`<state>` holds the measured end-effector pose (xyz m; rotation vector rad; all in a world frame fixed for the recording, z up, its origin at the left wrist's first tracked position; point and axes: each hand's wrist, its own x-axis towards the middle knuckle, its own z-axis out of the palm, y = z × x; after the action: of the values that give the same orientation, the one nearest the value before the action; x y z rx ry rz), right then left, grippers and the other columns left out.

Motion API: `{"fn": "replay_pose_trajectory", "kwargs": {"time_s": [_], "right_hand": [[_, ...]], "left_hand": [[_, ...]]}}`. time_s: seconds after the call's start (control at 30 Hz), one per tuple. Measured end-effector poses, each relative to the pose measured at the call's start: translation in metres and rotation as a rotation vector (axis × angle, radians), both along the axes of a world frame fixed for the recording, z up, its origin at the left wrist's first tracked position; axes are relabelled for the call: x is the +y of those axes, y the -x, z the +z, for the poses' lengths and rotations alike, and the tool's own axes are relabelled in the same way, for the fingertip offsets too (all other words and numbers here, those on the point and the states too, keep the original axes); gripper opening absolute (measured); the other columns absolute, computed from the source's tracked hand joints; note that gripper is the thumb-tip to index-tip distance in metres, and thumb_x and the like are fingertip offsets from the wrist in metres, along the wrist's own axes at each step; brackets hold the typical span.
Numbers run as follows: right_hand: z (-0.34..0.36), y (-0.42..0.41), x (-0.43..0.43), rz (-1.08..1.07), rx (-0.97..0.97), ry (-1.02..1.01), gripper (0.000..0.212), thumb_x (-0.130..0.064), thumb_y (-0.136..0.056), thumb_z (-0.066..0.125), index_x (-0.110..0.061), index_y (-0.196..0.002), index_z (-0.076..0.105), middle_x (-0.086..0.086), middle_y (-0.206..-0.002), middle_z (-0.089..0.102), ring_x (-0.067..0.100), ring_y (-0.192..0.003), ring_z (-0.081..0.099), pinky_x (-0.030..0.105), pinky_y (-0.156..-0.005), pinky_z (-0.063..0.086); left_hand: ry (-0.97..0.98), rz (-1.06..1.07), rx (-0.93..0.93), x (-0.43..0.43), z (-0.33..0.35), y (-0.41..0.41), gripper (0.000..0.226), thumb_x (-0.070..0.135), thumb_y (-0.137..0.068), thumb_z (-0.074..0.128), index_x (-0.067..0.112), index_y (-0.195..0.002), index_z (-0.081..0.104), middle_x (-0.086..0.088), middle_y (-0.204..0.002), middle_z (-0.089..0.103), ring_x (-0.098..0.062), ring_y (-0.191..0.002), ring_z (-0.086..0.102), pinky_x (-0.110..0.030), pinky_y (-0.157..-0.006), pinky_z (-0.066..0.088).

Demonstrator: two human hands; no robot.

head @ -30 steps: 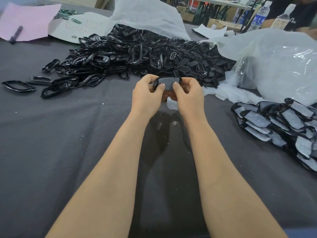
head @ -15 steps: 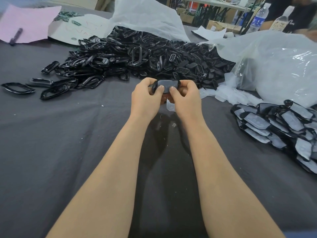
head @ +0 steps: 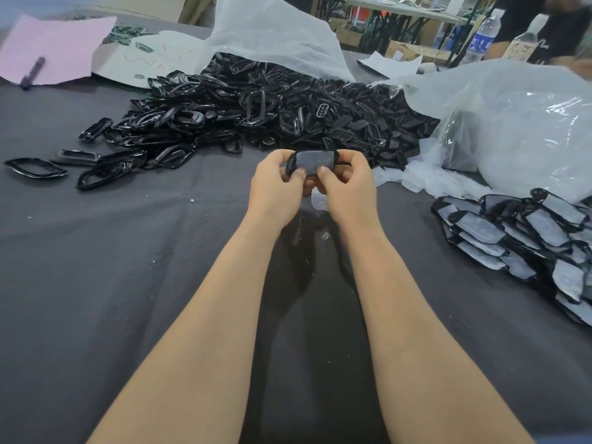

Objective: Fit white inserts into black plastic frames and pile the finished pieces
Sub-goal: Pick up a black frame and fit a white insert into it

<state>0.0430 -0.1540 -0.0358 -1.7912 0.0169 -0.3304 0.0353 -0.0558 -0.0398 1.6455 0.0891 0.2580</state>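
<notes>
Black frame (head: 291,164) with white insert (head: 312,161) held above worktop (head: 128,283) centre. Left hand (head: 275,190) and right hand (head: 347,190) each grip one end, thumbs on insert, likely seating it. Finished pile (head: 528,232) near right.

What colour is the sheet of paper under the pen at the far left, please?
The paper is pale pink, clearest in the head view.

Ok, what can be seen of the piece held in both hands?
The piece is an oblong black frame, glossy like plastic, with a pale matte insert filling its opening. It is held level, lengthwise, face towards the camera, above the dark cloth. The left hand and right hand grip its ends, thumbs on its lower edge.
</notes>
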Motion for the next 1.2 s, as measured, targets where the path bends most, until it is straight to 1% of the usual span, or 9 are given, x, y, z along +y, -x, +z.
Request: {"fn": "replay_pose_trajectory", "kwargs": {"time_s": [0.1, 0.23, 0.33, 0.4, 0.5, 0.67, 0.83, 1.03, 1.2], "right_hand": [[0.0011, -0.0002, 0.0000, -0.010, 0.030, -0.040, 0.018, -0.008, -0.092, 0.057, -0.019, -0.105, 0.053, 0.008, -0.101, 0.067, 0.023, -0.096, 0.066, 0.042, -0.092, 0.052], [0.0020, -0.0007, -0.0004, -0.045, 0.046, -0.031, 0.018, -0.019, -0.092, 0.060, -0.011, -0.109, 0.058, 0.009, -0.104, 0.067, 0.025, -0.096, 0.065, 0.045, -0.091, 0.052], [0.0027, -0.0008, -0.0022, -0.040, 0.031, -0.037, 0.005, -0.014, -0.091, 0.061, -0.014, -0.095, 0.058, 0.004, -0.090, 0.066, 0.027, -0.090, 0.066, 0.041, -0.086, 0.054], [0.0020, 0.0003, -0.0029, 0.006, 0.022, -0.038, 0.011, -0.012, -0.091, 0.061, -0.019, -0.086, 0.056, 0.002, -0.084, 0.065, 0.024, -0.084, 0.065, 0.036, -0.081, 0.056], [0.0011, 0.0026, -0.0012, 0.065, 0.001, 0.009, 0.016, -0.014, -0.091, 0.062, -0.026, -0.083, 0.055, 0.007, -0.090, 0.069, 0.023, -0.087, 0.067, 0.042, -0.085, 0.056], [0.0003, 0.0055, 0.0017, 0.062, -0.024, 0.059, 0.017, -0.019, -0.090, 0.063, -0.030, -0.081, 0.055, 0.006, -0.087, 0.069, 0.025, -0.086, 0.068, 0.046, -0.084, 0.056], [0.0012, 0.0054, 0.0035, 0.034, -0.018, 0.049, 0.005, -0.020, -0.090, 0.063, -0.021, -0.091, 0.059, 0.007, -0.092, 0.068, 0.024, -0.088, 0.067, 0.042, -0.083, 0.056], [0.0025, 0.0049, 0.0037, 0.041, 0.077, -0.175, 0.009, -0.012, -0.088, 0.063, -0.020, -0.085, 0.061, -0.002, -0.078, 0.065, 0.006, -0.062, 0.057, 0.019, -0.054, 0.048], [0.0037, 0.0047, 0.0039, -0.009, 0.099, -0.288, 0.017, -0.009, -0.089, 0.060, -0.021, -0.078, 0.062, -0.008, -0.062, 0.058, -0.003, -0.044, 0.051, 0.014, -0.044, 0.042]], "left_hand": [[-0.001, -0.003, 0.002, 0.0000, 0.0010, 0.0003, 0.027, 0.004, -0.097, 0.050, 0.030, -0.090, 0.054, 0.005, -0.088, 0.070, -0.004, -0.074, 0.069, -0.030, -0.082, 0.058], [-0.061, -0.001, 0.015, 0.0011, 0.0030, 0.0025, 0.021, 0.006, -0.095, 0.052, 0.027, -0.093, 0.054, -0.003, -0.095, 0.070, -0.016, -0.086, 0.070, -0.038, -0.085, 0.058], [-0.141, 0.020, 0.008, 0.0010, 0.0046, 0.0027, 0.012, 0.011, -0.092, 0.054, 0.021, -0.099, 0.057, -0.005, -0.097, 0.069, -0.021, -0.091, 0.067, -0.041, -0.085, 0.056], [-0.156, 0.051, -0.006, 0.0011, 0.0045, 0.0036, 0.007, 0.018, -0.092, 0.058, 0.021, -0.098, 0.059, -0.001, -0.094, 0.067, -0.020, -0.091, 0.066, -0.038, -0.085, 0.056], [-0.033, 0.040, -0.007, 0.0009, 0.0059, 0.0053, 0.008, 0.018, -0.093, 0.060, 0.023, -0.098, 0.062, 0.008, -0.093, 0.065, -0.015, -0.096, 0.065, -0.038, -0.090, 0.055], [0.067, 0.043, 0.015, 0.0004, 0.0062, 0.0063, 0.017, 0.010, -0.092, 0.059, 0.026, -0.087, 0.063, 0.004, -0.094, 0.067, -0.015, -0.096, 0.065, -0.038, -0.090, 0.056], [0.102, 0.051, 0.024, -0.0001, 0.0063, 0.0053, 0.018, 0.010, -0.091, 0.059, 0.025, -0.084, 0.063, 0.002, -0.092, 0.069, -0.015, -0.094, 0.067, -0.037, -0.089, 0.056], [0.111, 0.045, 0.022, -0.0014, 0.0058, 0.0057, 0.016, 0.010, -0.091, 0.058, 0.023, -0.085, 0.065, -0.001, -0.092, 0.070, -0.017, -0.094, 0.067, -0.038, -0.090, 0.056], [0.089, 0.035, 0.034, -0.0032, 0.0074, 0.0057, 0.018, 0.010, -0.095, 0.052, 0.022, -0.091, 0.065, 0.001, -0.093, 0.067, -0.016, -0.095, 0.064, -0.036, -0.090, 0.056]]}}
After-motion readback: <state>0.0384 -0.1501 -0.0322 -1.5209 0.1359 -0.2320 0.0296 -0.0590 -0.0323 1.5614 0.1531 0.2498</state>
